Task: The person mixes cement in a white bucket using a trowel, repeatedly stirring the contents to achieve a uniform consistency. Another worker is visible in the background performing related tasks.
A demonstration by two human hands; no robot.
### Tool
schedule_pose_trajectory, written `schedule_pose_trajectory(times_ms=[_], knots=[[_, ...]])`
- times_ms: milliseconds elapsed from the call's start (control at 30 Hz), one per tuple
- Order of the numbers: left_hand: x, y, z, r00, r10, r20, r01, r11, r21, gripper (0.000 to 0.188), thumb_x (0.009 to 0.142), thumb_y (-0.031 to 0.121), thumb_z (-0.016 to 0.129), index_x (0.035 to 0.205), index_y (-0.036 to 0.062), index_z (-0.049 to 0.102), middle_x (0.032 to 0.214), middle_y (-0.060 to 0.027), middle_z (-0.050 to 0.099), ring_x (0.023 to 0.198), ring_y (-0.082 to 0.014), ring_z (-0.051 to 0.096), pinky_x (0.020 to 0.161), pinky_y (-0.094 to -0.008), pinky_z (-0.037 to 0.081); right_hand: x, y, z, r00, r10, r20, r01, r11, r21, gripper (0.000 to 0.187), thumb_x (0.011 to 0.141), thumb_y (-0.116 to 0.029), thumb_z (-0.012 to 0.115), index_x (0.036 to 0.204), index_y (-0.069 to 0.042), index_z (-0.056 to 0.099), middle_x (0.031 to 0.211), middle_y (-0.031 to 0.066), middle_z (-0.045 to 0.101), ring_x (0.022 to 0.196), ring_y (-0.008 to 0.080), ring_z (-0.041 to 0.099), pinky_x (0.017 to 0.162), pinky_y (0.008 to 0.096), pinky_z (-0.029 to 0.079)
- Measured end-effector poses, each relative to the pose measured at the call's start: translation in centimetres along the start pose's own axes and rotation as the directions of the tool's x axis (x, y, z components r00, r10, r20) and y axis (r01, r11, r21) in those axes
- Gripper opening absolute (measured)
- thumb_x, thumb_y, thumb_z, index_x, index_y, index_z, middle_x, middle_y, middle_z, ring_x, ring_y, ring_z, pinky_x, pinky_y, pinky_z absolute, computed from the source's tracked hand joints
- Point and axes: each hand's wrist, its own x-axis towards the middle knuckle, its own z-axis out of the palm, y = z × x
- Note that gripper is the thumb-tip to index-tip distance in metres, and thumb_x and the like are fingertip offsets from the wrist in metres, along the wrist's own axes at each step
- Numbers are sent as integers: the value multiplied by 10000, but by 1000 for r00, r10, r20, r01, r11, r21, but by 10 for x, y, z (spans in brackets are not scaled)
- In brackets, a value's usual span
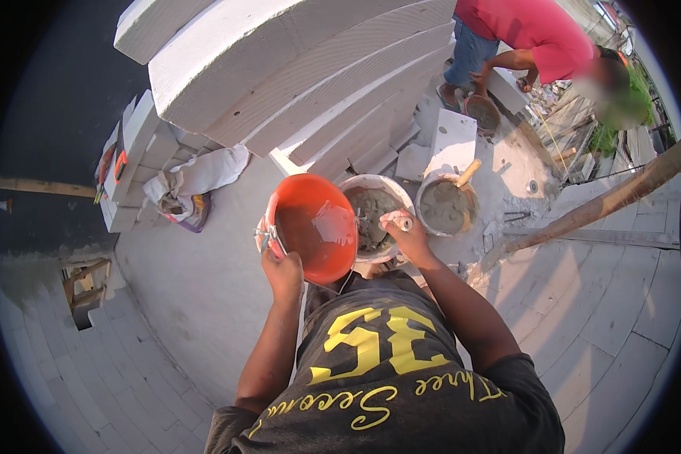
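Observation:
My left hand (281,274) is closed on the rim and handle mount of an orange bucket (299,227), which is tilted so that its inside shows. A thin patch of pale, wet residue or liquid lies on its inner wall. My right hand (410,237) grips a tool with a round wooden handle (405,224); its working end is hidden. That hand is over the near right rim of a pale bucket (392,184) holding lumpy grey mortar (372,209). Right beside it stands another bucket (473,216) of smoother grey mortar, a wooden handle (469,172) sticking up from it.
Large white blocks (227,64) are stacked ahead. A crumpled white sack (197,181) lies at the left near more blocks (145,151). At the far right a co-worker in a red shirt (526,34) bends over a small bucket (483,113). A wooden pole (605,200) slants across the right.

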Motion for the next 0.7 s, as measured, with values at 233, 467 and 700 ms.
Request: schedule_pose_trajectory(times_ms=[233,467,700], knots=[[8,-15,1,998,58,11,-58,998,39,300,669,-110,437,946,-14,502,700,7,472,488,-47,418,420,-223,306,-1,-5,1,1000,15,-15,-15,999,-40,100,847,-115,671,921,-52,648,947,19,691,868,100,613,792,275,475],[3,0,13,995,103,17,-103,995,2,367,666,-110,431,1016,-37,512,705,11,478,484,-43,414,418,-217,304,-3,-7,1,1000,18,-14,-19,997,-68,137,854,-108,669,969,-34,656,915,10,662,856,78,587,795,252,465],[6,-8,7,997,71,35,-73,997,31,380,661,-112,429,1019,-25,521,720,0,486,491,-43,414,415,-222,297,-2,-6,1,1000,-17,-6,17,999,-37,128,850,-104,674,961,-43,658,904,7,663,847,78,585,788,252,466]])
